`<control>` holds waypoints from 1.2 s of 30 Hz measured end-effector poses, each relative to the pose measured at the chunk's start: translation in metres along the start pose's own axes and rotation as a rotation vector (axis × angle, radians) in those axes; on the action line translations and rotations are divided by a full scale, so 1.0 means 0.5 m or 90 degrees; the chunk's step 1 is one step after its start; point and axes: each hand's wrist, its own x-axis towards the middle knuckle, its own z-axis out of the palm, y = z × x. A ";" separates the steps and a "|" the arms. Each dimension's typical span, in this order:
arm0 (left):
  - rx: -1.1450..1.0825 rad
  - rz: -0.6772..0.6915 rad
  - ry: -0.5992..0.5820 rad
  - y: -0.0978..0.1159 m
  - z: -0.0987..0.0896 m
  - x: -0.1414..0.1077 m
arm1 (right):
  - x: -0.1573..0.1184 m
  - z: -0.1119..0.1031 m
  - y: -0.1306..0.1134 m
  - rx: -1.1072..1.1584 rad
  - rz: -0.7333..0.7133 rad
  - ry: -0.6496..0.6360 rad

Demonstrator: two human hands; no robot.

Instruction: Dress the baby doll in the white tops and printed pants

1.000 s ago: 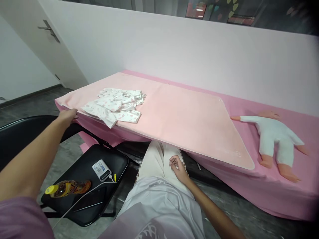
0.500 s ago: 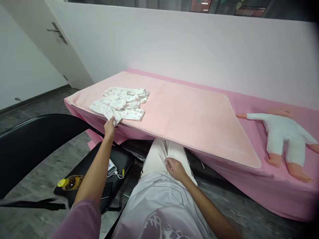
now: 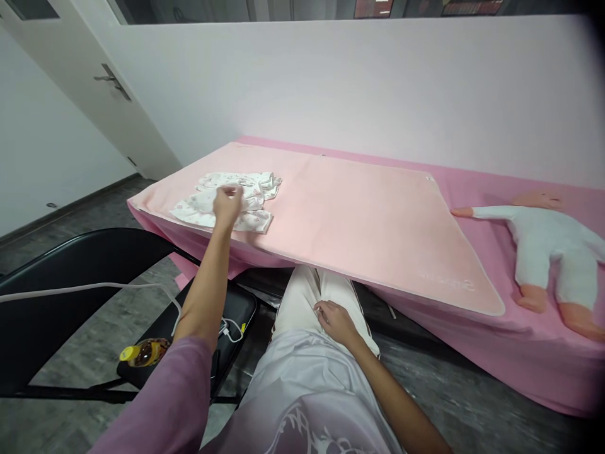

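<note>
White baby clothes with a small pink print (image 3: 259,221) lie loosely spread on the left part of a light pink mat (image 3: 359,214). Over the middle of these clothes is my left hand (image 3: 227,205), its fingers curled; whether cloth is between the fingertips is hidden. My right hand (image 3: 334,320) rests on my lap on the light trousers, fingers bent and touching the fabric, near the table edge. A doll in a white suit (image 3: 539,236) lies on the pink cloth at the far right, beyond the mat.
A black chair (image 3: 89,252) stands at the left, its seat bearing a bottle with a yellow cap (image 3: 144,352) and a white cable (image 3: 234,331). Another cable crosses by my left forearm. A white wall (image 3: 378,82) rises behind the table.
My left hand has let go of the cloth at the table's front edge and moved up and right over the clothes. That cloth now lies flat on the mat. My right hand stays put.
</note>
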 end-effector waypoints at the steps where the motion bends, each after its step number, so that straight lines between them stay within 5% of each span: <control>1: 0.076 -0.009 -0.018 0.015 0.023 -0.013 | -0.001 -0.001 0.000 0.002 0.002 -0.002; 5: 0.236 0.093 -0.058 0.039 0.070 -0.108 | -0.006 -0.006 0.001 0.021 0.009 0.000; 11: 0.247 0.179 -0.134 -0.004 0.039 -0.215 | -0.005 -0.005 0.005 0.018 -0.008 -0.008; 15: 0.215 0.174 -0.112 -0.006 0.011 -0.197 | -0.002 0.001 0.005 -0.002 -0.012 -0.010; 21: 0.216 0.213 -0.035 0.013 0.004 -0.101 | -0.003 0.007 0.007 -0.008 -0.004 -0.010; 25: 0.213 0.297 -0.187 -0.003 0.039 -0.109 | -0.002 0.010 0.009 -0.017 -0.003 -0.016; 27: 0.235 0.267 -0.255 -0.012 0.062 -0.148 | -0.001 0.013 0.010 -0.019 0.004 -0.021; 31: 0.244 0.209 -0.231 -0.005 0.083 -0.269 | -0.001 0.018 0.012 -0.019 0.003 -0.034; 36: 0.181 0.272 -0.260 0.020 0.051 -0.470 | -0.003 0.016 0.015 -0.014 0.001 -0.043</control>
